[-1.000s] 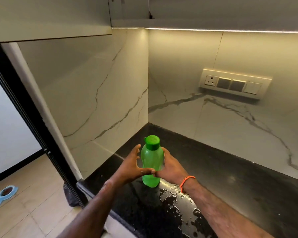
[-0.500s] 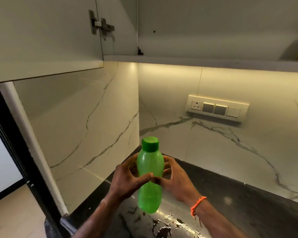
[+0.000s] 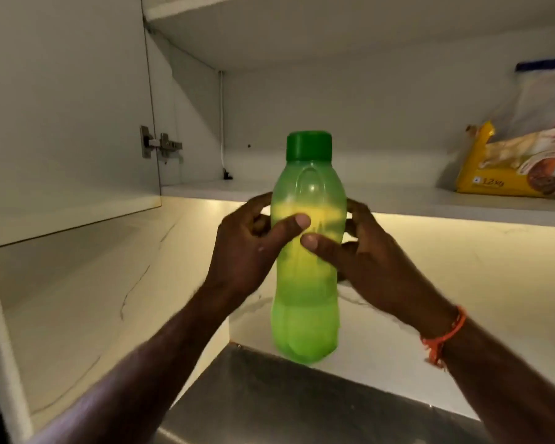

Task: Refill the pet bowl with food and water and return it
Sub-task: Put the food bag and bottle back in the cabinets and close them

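A translucent green water bottle (image 3: 306, 283) with a dark green cap (image 3: 308, 150) is held upright in mid-air, at the level of the open upper cabinet's bottom shelf. My left hand (image 3: 244, 251) grips its left side with the thumb across the front. My right hand (image 3: 362, 257) grips its right side, thumb also on the front; an orange thread band is on that wrist. A yellow pet food bag (image 3: 519, 168) lies on the cabinet shelf at the far right. The pet bowl is out of view.
The open cabinet door (image 3: 64, 116) hangs at the left with its hinge showing. The cabinet shelf (image 3: 430, 200) runs behind the bottle, lit from beneath. A marble backsplash (image 3: 109, 283) and the dark countertop (image 3: 285, 395) lie below.
Both hands have lifted the bottle from the wet countertop up to the height of the open cabinet. My view has tilted upward, so the floor and the bowl have left the frame.
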